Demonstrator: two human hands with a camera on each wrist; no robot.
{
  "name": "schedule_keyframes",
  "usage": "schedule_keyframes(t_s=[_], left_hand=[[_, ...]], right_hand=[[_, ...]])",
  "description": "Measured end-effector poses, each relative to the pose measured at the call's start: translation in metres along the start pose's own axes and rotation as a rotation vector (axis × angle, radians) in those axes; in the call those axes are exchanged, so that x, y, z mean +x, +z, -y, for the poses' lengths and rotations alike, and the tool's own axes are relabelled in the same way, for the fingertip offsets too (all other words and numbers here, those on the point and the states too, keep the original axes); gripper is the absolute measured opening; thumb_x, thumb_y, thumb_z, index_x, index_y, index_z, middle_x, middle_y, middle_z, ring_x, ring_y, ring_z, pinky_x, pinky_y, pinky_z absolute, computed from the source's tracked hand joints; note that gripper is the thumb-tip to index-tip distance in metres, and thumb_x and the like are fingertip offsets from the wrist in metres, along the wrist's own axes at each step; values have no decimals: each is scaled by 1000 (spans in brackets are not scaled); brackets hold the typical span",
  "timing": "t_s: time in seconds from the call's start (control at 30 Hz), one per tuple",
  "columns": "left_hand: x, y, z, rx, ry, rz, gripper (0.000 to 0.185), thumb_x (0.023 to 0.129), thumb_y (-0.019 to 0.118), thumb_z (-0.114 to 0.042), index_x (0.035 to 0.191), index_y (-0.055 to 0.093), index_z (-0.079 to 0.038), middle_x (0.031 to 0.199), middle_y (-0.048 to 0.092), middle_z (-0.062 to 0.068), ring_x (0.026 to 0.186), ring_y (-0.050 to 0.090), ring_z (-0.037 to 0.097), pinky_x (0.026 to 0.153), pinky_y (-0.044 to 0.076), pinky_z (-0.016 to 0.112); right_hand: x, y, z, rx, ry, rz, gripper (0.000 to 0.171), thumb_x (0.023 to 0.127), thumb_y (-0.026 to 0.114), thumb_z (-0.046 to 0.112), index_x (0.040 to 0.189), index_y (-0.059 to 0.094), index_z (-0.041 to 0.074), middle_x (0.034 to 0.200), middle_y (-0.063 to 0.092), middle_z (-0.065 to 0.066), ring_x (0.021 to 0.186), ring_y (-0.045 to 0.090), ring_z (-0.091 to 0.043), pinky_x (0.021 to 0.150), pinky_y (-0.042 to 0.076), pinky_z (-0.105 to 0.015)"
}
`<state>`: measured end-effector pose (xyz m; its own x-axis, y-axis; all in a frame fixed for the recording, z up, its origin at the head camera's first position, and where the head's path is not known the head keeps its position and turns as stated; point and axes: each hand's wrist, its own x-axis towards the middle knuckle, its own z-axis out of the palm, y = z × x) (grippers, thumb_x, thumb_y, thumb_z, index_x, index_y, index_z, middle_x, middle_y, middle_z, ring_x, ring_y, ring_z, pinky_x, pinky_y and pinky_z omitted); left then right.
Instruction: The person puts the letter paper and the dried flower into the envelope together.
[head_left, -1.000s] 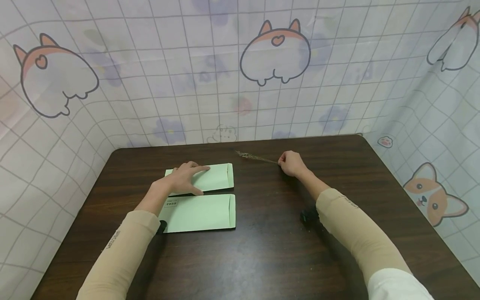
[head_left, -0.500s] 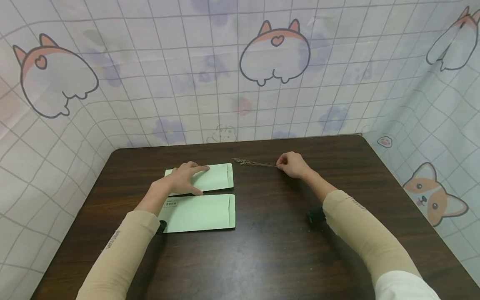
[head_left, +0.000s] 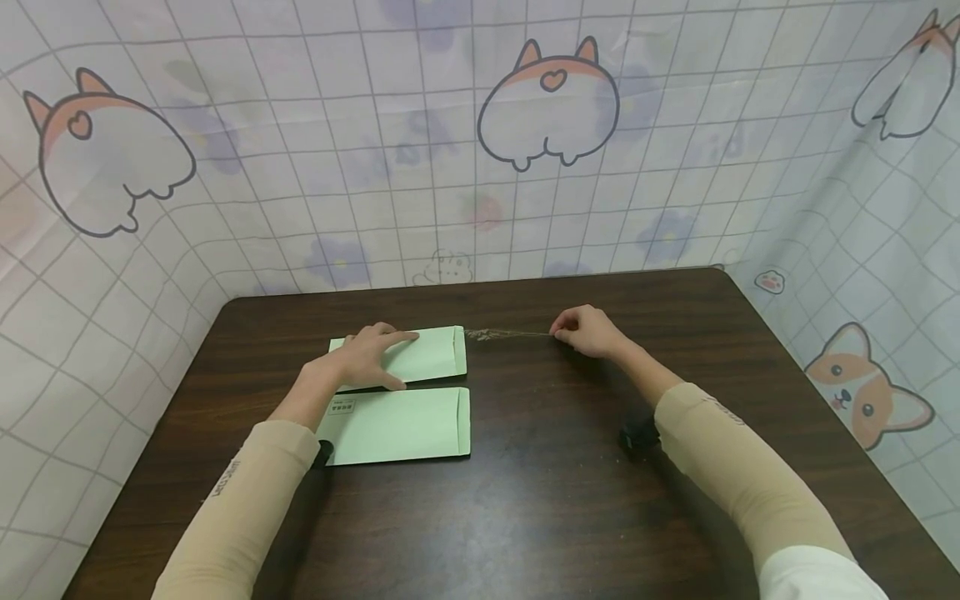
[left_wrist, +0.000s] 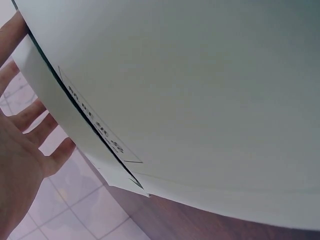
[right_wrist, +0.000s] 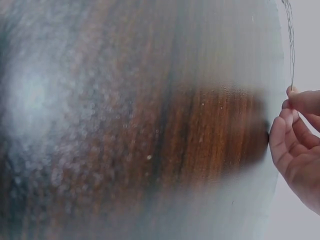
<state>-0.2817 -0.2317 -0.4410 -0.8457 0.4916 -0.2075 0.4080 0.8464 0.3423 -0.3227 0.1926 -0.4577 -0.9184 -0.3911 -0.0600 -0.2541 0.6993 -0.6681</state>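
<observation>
Two pale green envelopes lie one behind the other on the table's left half. On the far envelope (head_left: 427, 354) rests my left hand (head_left: 365, 356), fingers spread and fairly straight. The near envelope (head_left: 401, 427) has a small printed box, and the thumb tip comes close to its back edge. My right hand (head_left: 588, 331) pinches the thin stem end of a dried grass sprig (head_left: 502, 334) between thumb and fingertips. The sprig points left, its feathery head at the far envelope's right end; whether the tip touches it I cannot tell. In the right wrist view, thin stems (right_wrist: 292, 55) rise from the pinch.
The dark wooden table (head_left: 540, 517) reaches back to a patterned cloth (head_left: 405, 200) with grid lines and cartoon corgis. Cloth also hangs along the left and right sides. A black device (head_left: 639, 432) sits under the right forearm.
My right hand has shifted slightly left and nearer, bringing the grass sprig down level with the far envelope's right end. The left hand and both envelopes have stayed put.
</observation>
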Motion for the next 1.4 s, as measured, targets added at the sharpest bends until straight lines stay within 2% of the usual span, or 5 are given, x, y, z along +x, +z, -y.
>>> schedule_keyframes(t_s=[0.37, 0.63, 0.97, 1.23, 1.4], left_hand=[[0, 0, 0, -9, -8, 3, 90, 85, 85, -40, 160, 39, -20, 153, 36, 23, 141, 34, 45, 107, 18, 79], [0, 0, 0, -18, -10, 3, 90, 85, 85, -39, 160, 39, -20, 154, 35, 23, 142, 32, 46, 107, 15, 80], [-2, -1, -4, -9, -10, 4, 90, 86, 85, -39, 161, 38, -19, 155, 34, 24, 142, 32, 46, 108, 19, 77], [-1, -1, -4, -6, -12, 5, 90, 86, 85, -38, 161, 38, -19, 156, 33, 24, 143, 32, 46, 108, 18, 78], [-2, -1, -5, -3, -8, 2, 90, 86, 85, -37, 161, 38, -19, 156, 33, 24, 143, 32, 46, 108, 19, 78]], right_hand=[[2, 4, 9, -1, -39, 63, 16, 104, 60, 10, 110, 74, 3, 101, 70, -9, 77, 64, -20, 70, 55, -35], [6, 10, 17, 8, -63, 67, 17, 104, 60, 10, 111, 74, 2, 102, 71, -10, 77, 64, -20, 70, 55, -35], [13, 21, 28, 23, -93, 76, 16, 104, 60, 10, 110, 74, 3, 103, 71, -8, 78, 64, -20, 70, 54, -35], [18, 30, 37, 12, -129, 84, 16, 103, 60, 8, 109, 75, 3, 101, 72, -8, 71, 60, -19, 68, 51, -35], [22, 36, 42, 6, -151, 81, 16, 103, 61, 8, 108, 75, 4, 102, 73, -6, 75, 58, -18, 71, 49, -36]])
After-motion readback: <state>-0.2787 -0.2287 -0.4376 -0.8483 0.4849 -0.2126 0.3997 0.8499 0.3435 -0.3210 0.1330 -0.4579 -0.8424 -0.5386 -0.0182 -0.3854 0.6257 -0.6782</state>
